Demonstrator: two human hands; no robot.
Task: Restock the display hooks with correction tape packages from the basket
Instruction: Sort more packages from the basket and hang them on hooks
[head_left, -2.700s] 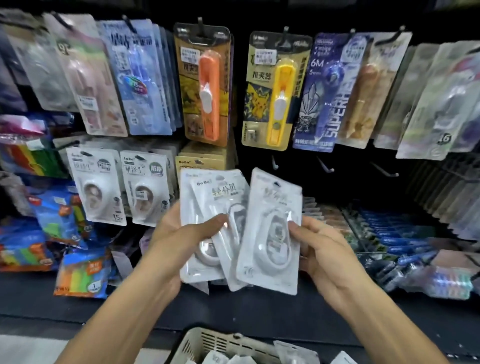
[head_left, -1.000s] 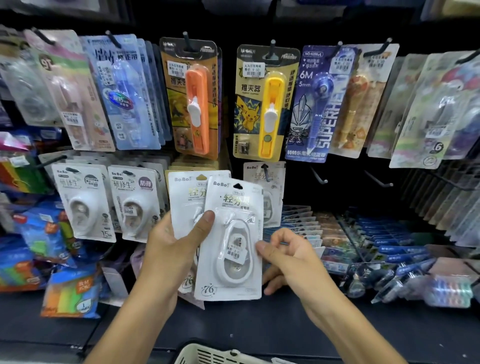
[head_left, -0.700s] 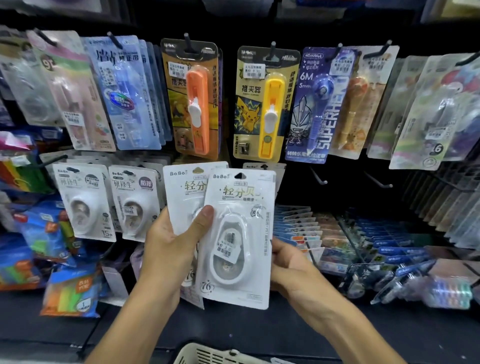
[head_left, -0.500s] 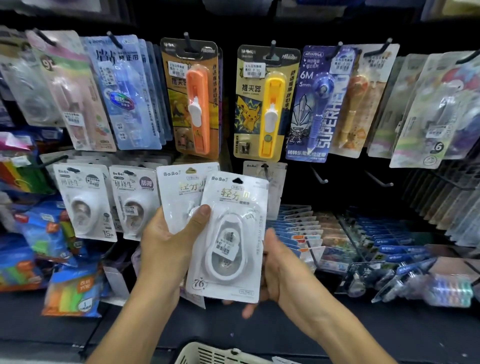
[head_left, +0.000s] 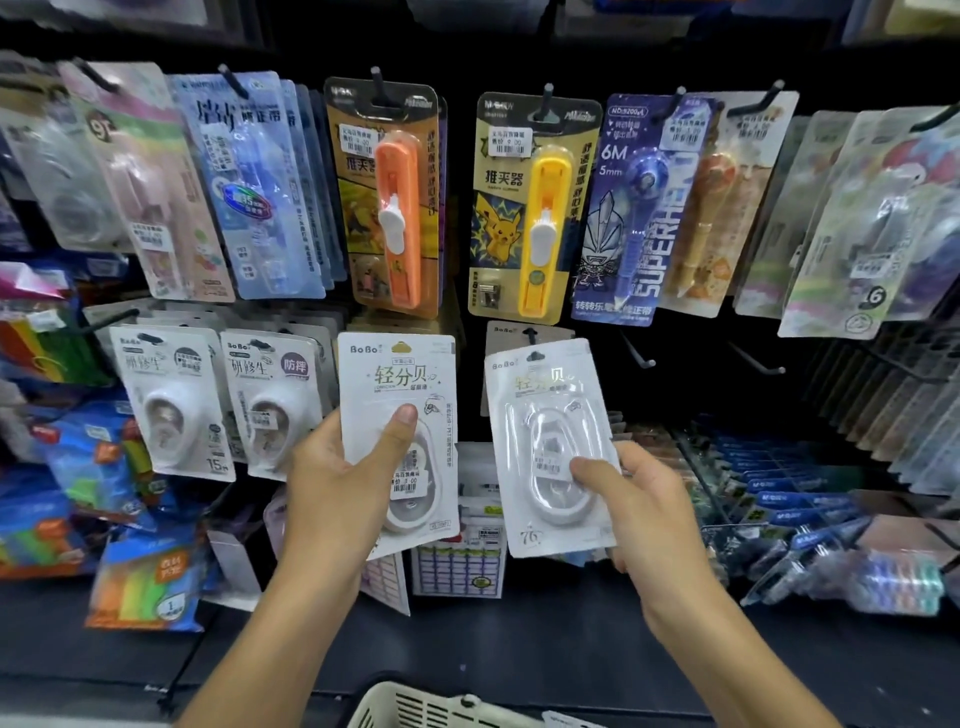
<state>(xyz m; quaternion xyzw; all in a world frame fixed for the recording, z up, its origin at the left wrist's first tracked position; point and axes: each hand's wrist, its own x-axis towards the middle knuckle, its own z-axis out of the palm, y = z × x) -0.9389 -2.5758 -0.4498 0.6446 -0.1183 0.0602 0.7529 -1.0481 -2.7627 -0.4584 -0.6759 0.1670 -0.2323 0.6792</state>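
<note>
L hand (head_left: 337, 483) grips a white correction tape pkg (head_left: 397, 431) from its left edge, thumb curled across the front over the blister, other fingers hidden behind the card. Pkg stands upright, long axis vertical w/ a slight lean to the right at the bottom, hang-hole end up, printed face toward the camera; a second card edge peeks out beneath it, can't tell how many are stacked. R hand (head_left: 631, 499) pinches another correction tape pkg (head_left: 550, 447) near its lower right, thumb on the blister front, fingers behind. That one is also upright, hang-hole at top, long axis nearly vertical but tipped a bit counter-clockwise, its top just below and in front of a same-brand pkg already on its hook (head_left: 530, 332). The two held pkgs are apart, side by side, w/ a dark gap between. Left of them hang two rows of white tape pkgs (head_left: 171, 400) on the lower hooks. Upper row: orange clip pusher card (head_left: 387, 202), yellow clip pusher card (head_left: 530, 208), blue pen-style tape card (head_left: 631, 208). Bare hooks (head_left: 636, 356) stick out to the right of the R-hand pkg. Basket (head_left: 415, 706) rim shows at bottom centre, below both forearms, cream plastic w/ slotted wall.
</note>
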